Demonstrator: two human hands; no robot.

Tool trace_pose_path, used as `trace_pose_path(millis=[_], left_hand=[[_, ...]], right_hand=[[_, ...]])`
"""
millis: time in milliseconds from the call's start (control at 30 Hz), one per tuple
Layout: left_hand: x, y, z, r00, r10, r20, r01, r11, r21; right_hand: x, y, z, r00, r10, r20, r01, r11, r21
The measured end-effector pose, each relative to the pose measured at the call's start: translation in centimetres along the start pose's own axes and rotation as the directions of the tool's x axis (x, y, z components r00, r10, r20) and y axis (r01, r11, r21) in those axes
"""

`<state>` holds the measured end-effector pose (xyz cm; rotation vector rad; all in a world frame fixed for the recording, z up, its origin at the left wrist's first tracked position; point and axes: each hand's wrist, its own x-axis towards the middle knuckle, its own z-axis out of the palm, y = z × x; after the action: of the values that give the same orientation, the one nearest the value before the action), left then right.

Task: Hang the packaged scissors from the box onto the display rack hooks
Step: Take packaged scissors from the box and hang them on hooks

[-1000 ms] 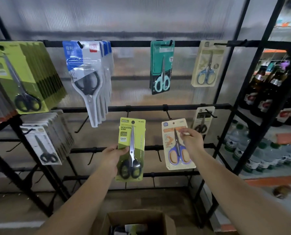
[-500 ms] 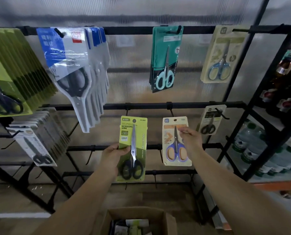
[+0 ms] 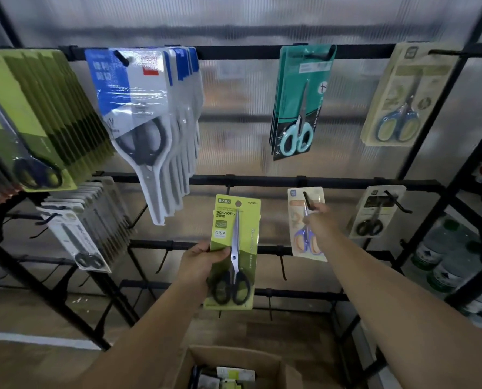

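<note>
My left hand point(image 3: 199, 263) grips a lime-green pack of black-handled scissors point(image 3: 234, 251) by its left edge, upright, in front of the rack's middle bar. My right hand point(image 3: 320, 223) pinches a cream pack of blue-and-orange scissors point(image 3: 298, 220) near its top, where a black hook point(image 3: 307, 199) passes through the pack's hole. The black display rack point(image 3: 262, 181) carries hooks on several bars. The open cardboard box point(image 3: 265, 360) with more packs sits below, between my arms.
Hung packs fill the rack: green ones point(image 3: 32, 122) at top left, blue-white ones point(image 3: 147, 122), teal ones point(image 3: 298, 102), a cream one point(image 3: 402, 96), grey ones point(image 3: 85, 226), and a small black pair point(image 3: 373, 211). Bare hooks point(image 3: 282, 265) stick out lower down. Bottles point(image 3: 444, 262) stand on the right.
The cream pack has moved up and back so that the hook now passes through its hole. My left hand raised the green pack slightly. The view shifted closer to the rack.
</note>
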<state>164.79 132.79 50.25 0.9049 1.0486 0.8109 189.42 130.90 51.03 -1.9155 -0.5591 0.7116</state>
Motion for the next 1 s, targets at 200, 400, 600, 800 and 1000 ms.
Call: trace_pose_path(millis=[200, 400, 600, 800, 1000], left_hand=[[-0.8, 0.2, -0.4, 1.000, -0.016, -0.009, 0.016, 1.000, 0.002], [-2.1, 0.9, -1.1, 0.999, -0.017, -0.033, 0.014, 0.995, -0.094], [-4.8, 1.5, -2.9, 0.999, 0.031, -0.034, -0.036, 0.988, -0.153], [-7.9, 3.3, -5.8, 0.977, 0.208, -0.037, -0.211, 0.972, -0.102], [-10.1, 7.5, -10.7, 0.844, 0.536, 0.029, -0.502, 0.768, 0.399]], right_hand=[[-1.7, 1.0, 0.6, 0.982, 0.161, 0.102, -0.148, 0.980, -0.131], [-7.0, 1.5, 2.1, 0.930, 0.096, 0.355, -0.199, 0.943, 0.266], [-13.6, 0.1, 4.4, 0.783, -0.169, 0.599, -0.088, 0.923, 0.375], [-18.0, -1.1, 6.6, 0.780, -0.303, 0.547, 0.130, 0.934, 0.331], [-22.4, -5.4, 10.1, 0.747, -0.506, 0.431, 0.369, 0.855, 0.363]])
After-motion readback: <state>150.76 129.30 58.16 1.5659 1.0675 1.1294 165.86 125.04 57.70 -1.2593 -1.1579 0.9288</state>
